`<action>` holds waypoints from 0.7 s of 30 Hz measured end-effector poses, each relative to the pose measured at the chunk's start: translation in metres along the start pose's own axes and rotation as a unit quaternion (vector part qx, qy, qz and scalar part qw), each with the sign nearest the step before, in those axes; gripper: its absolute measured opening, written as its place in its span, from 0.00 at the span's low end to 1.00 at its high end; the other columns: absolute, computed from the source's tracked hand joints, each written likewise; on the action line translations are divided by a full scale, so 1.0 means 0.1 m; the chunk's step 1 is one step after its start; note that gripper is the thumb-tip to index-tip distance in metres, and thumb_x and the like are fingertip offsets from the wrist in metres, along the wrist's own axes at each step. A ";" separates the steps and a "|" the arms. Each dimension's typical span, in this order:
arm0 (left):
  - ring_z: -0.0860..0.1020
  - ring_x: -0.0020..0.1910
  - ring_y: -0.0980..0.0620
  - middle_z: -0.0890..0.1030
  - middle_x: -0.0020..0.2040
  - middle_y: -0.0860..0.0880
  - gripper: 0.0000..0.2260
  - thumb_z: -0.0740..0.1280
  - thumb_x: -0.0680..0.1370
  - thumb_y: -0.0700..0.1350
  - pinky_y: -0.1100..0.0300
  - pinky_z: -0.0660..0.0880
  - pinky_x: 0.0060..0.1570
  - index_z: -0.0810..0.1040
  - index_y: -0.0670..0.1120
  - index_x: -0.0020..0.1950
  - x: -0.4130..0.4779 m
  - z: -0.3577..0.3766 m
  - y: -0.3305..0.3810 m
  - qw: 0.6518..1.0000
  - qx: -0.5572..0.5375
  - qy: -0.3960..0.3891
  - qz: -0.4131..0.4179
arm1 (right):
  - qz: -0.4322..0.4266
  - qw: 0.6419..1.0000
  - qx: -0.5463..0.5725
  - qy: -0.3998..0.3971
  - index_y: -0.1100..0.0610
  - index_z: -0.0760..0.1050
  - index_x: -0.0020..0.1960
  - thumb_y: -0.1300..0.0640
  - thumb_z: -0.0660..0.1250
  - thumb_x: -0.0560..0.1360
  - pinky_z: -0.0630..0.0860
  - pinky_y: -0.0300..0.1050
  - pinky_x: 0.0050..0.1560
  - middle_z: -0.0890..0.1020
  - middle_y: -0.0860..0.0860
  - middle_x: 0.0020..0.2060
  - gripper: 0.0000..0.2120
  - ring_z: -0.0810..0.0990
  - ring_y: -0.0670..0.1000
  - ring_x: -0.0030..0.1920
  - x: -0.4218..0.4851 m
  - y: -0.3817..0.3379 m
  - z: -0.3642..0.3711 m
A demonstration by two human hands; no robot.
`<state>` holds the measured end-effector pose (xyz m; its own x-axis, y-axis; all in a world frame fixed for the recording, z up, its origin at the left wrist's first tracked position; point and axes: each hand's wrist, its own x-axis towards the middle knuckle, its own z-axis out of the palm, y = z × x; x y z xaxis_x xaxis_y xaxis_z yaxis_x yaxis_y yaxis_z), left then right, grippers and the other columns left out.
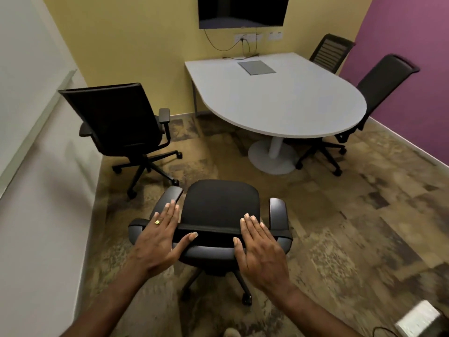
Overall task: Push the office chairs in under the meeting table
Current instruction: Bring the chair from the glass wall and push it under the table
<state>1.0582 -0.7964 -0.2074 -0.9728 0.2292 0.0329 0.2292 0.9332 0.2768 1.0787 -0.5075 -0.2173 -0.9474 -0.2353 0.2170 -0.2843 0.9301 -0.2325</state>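
Nearest chair: directly below both hands, its backrest top edge toward the person, seat facing the table. The left hand lies flat on the left end of the backrest, fingers extended and together, thumb spread along the top edge; a ring is on one finger. The right hand lies flat on the right end, fingers extended, thumb spread inward. Neither hand is closed around anything.

Second chair: to the left, near the white wall, well apart from the table.

Meeting table: white, rounded end, on a pedestal base; a grey panel is set into its top.

Third chair and fourth chair: on the far side, against the table edge by the purple wall.
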 end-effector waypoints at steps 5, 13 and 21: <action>0.33 0.82 0.56 0.35 0.83 0.51 0.47 0.33 0.75 0.78 0.58 0.34 0.80 0.37 0.47 0.84 0.91 0.02 0.04 1.000 0.009 -0.023 -0.011 | 0.017 0.999 0.027 0.001 0.57 0.66 0.78 0.42 0.47 0.84 0.61 0.48 0.80 0.67 0.53 0.78 0.30 0.63 0.49 0.79 0.73 0.45 0.05; 0.36 0.83 0.55 0.42 0.85 0.47 0.45 0.37 0.78 0.77 0.55 0.35 0.80 0.41 0.46 0.84 1.94 0.14 0.19 0.999 0.033 -0.012 -0.015 | 0.008 1.000 0.004 0.005 0.57 0.65 0.79 0.43 0.49 0.84 0.57 0.46 0.81 0.67 0.52 0.78 0.28 0.61 0.48 0.80 1.58 1.14 0.04; 0.39 0.83 0.53 0.44 0.86 0.46 0.47 0.37 0.77 0.78 0.54 0.34 0.79 0.44 0.44 0.85 2.88 0.12 0.12 0.999 0.037 -0.004 0.005 | 0.024 1.000 0.003 0.013 0.57 0.66 0.78 0.43 0.49 0.83 0.59 0.47 0.81 0.68 0.53 0.78 0.29 0.63 0.49 0.79 2.33 1.46 0.09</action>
<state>0.7807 -0.7162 -0.2062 -0.9704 0.2397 0.0278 0.2403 0.9490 0.2043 0.8147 -0.4294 -0.2091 -0.9560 -0.1828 0.2296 -0.2393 0.9385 -0.2489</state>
